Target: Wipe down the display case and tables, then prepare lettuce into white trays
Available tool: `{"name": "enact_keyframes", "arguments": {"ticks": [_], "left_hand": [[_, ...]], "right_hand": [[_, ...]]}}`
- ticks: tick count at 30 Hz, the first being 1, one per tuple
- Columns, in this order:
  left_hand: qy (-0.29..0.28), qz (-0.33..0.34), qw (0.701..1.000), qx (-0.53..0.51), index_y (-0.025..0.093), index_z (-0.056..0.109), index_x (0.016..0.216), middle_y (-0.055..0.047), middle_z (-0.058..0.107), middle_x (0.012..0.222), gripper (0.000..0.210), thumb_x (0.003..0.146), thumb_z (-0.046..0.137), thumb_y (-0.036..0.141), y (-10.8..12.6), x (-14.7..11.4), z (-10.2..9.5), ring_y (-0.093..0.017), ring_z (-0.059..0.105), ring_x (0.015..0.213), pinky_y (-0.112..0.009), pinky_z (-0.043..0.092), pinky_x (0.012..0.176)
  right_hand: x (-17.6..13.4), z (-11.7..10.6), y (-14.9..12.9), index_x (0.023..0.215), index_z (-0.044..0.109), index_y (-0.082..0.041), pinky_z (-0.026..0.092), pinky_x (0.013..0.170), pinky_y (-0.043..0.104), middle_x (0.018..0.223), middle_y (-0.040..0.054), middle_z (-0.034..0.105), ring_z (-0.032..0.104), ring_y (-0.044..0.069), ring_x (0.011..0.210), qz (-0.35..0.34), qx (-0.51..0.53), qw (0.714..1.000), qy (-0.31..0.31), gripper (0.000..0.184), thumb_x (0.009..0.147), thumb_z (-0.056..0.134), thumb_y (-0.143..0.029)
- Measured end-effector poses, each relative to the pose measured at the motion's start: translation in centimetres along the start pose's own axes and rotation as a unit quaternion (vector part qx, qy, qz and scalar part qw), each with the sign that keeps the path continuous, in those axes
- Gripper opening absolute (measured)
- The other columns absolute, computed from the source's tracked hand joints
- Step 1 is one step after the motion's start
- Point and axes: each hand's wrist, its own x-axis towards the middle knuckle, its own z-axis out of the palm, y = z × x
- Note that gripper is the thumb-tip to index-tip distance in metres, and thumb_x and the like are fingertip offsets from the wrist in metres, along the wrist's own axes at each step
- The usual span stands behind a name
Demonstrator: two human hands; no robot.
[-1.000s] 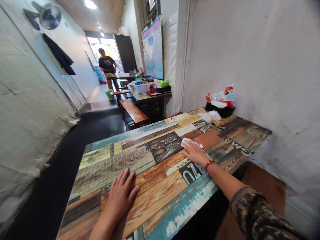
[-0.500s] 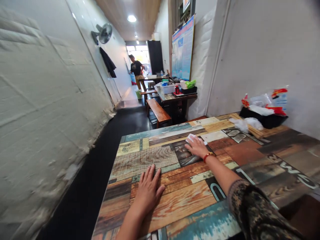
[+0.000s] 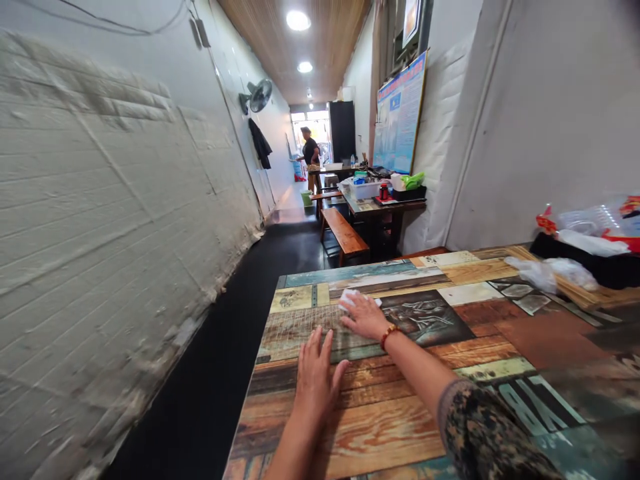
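Observation:
Under the fingers of my right hand [image 3: 367,317], a crumpled white tissue [image 3: 348,297] is pressed against the wood-patterned tabletop [image 3: 380,427]. A red beaded bracelet [image 3: 388,335] circles that wrist, below a camouflage sleeve [image 3: 493,433]. My left hand [image 3: 316,375] is open, palm down over the tabletop, its fingers spread and holding nothing. It is nearer to me than the right hand and a little to its left. Part of the tissue is hidden beneath the right hand.
At the table's right side, several wooden chopsticks [image 3: 563,283] and a clear plastic bag [image 3: 531,272] lie by a black container [image 3: 590,260] of packages. Beyond are a bench [image 3: 345,232] and another laden table [image 3: 360,203]. A person [image 3: 310,148] stands far back.
My right hand has slid left across the tabletop with the tissue, off the dark printed picture and closer to my left hand. The camera view has turned left. The distant person has shifted posture.

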Motion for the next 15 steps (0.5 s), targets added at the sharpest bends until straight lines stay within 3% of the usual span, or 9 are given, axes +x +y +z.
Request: {"name": "enact_keyframes", "arguments": {"ticks": [3, 6, 11, 15], "left_hand": [[0.031, 0.013, 0.999, -0.032, 0.019, 0.041, 0.139, -0.020, 0.048, 0.144, 0.051, 0.091, 0.052, 0.031, 0.5, -0.1, -0.7, -0.031, 0.044, 0.135, -0.058, 0.038, 0.107], [0.054, 0.016, 0.997, -0.059, 0.020, 0.037, 0.142, -0.019, 0.047, 0.145, 0.052, 0.092, 0.051, 0.029, 1.1, 0.0, -1.9, -0.029, 0.042, 0.137, -0.057, 0.038, 0.108], [0.094, 0.002, 0.993, -0.072, 0.020, 0.034, 0.143, -0.020, 0.048, 0.143, 0.055, 0.091, 0.052, 0.027, 1.5, 0.2, -3.4, -0.030, 0.043, 0.136, -0.058, 0.039, 0.108], [0.100, -0.008, 0.992, -0.073, 0.020, 0.034, 0.142, -0.019, 0.050, 0.141, 0.055, 0.091, 0.053, 0.028, 1.4, 0.2, -3.8, -0.030, 0.044, 0.134, -0.058, 0.037, 0.109]], "right_hand": [[3.2, -0.1, 1.7, 0.148, 0.032, -0.030, 0.013, 0.117, 0.052, 0.160, 0.0039, 0.025, 0.016, 0.027, 0.147, 0.082, -0.021, 0.996, -0.013, 0.061, 0.094, 0.032, -0.058], [6.9, 0.6, 0.5, 0.150, 0.030, -0.026, 0.011, 0.115, 0.055, 0.160, 0.0083, 0.021, 0.013, 0.031, 0.147, 0.073, -0.025, 0.997, -0.021, 0.064, 0.094, 0.029, -0.058], [12.2, 2.8, -6.4, 0.150, 0.030, -0.026, 0.010, 0.116, 0.055, 0.160, 0.0081, 0.023, 0.014, 0.033, 0.146, -0.032, -0.010, 0.999, -0.037, 0.068, 0.092, 0.030, -0.063], [12.8, 3.7, -12.8, 0.148, 0.032, -0.027, 0.012, 0.117, 0.053, 0.159, 0.0063, 0.024, 0.015, 0.031, 0.146, -0.137, 0.011, 0.990, -0.043, 0.068, 0.092, 0.032, -0.066]]}}
